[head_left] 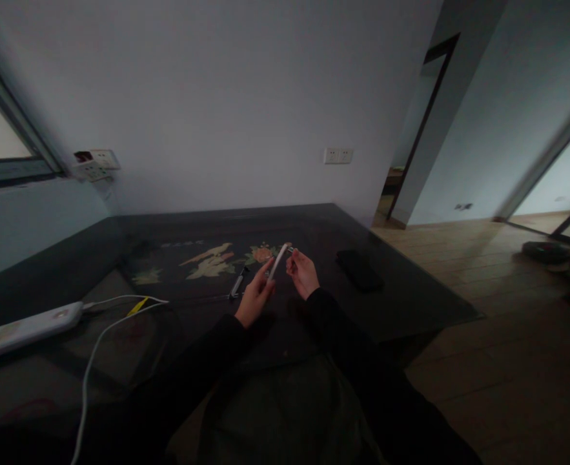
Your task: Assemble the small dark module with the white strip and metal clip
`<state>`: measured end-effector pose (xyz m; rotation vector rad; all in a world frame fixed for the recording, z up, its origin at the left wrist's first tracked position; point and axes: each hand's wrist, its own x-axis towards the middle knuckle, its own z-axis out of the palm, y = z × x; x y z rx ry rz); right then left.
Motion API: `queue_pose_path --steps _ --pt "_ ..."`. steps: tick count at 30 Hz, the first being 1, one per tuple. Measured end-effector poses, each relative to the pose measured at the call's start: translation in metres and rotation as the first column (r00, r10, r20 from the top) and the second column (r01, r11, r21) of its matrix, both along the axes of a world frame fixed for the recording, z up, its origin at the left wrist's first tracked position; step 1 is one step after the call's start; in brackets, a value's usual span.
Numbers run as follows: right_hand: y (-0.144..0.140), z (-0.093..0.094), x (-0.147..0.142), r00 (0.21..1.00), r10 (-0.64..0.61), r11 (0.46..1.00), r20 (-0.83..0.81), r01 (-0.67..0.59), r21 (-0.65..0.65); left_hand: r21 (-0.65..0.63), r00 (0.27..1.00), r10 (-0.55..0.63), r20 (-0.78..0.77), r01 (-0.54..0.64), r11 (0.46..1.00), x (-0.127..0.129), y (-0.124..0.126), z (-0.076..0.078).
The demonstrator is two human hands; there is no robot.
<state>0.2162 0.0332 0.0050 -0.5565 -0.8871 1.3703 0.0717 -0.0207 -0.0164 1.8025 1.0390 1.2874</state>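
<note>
My left hand is closed around the lower part of a slim, pale, slightly curved bar, which is tilted with its top to the right. Beside the bar's upper end, my right hand pinches a small shiny metal piece; its exact kind is too small to make out. Just left of my left hand, a narrow silver-and-dark metal object lies on the dark table. Part of the bar is hidden by my left fingers.
A black phone-like object lies on the table to the right. A white power strip with a white cable and yellow tag is at left. Bird and flower pictures decorate the tabletop. Behind it stands a wall with sockets.
</note>
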Motion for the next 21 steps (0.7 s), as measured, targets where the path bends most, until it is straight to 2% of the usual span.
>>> queue_pose_path --steps 4,7,10,12,16,21 --pt "0.003 0.004 0.006 0.999 -0.041 0.999 0.003 0.041 0.033 -0.001 0.992 0.122 -0.034 -0.122 0.993 -0.008 0.009 -0.004" --pt "0.004 0.007 0.012 0.996 -0.090 0.994 0.015 0.089 0.064 0.085 0.961 0.189 -0.202 -0.175 0.981 -0.014 0.013 -0.003" --pt "0.003 0.010 0.016 0.990 -0.135 0.988 0.027 0.133 0.078 0.224 0.924 0.217 -0.314 -0.149 0.963 -0.017 0.013 -0.001" --pt "0.002 0.012 0.019 0.987 -0.154 0.984 0.035 0.151 0.090 0.271 0.908 0.220 -0.356 -0.125 0.954 -0.017 0.013 -0.002" --pt "0.002 0.012 0.020 0.984 -0.174 0.977 0.038 0.167 0.128 0.253 0.848 0.203 -0.490 -0.085 0.964 -0.018 0.014 -0.009" --pt "0.001 0.012 0.018 0.991 -0.133 0.984 0.027 0.128 0.124 0.228 0.785 0.158 -0.599 -0.022 0.974 -0.018 0.012 -0.016"
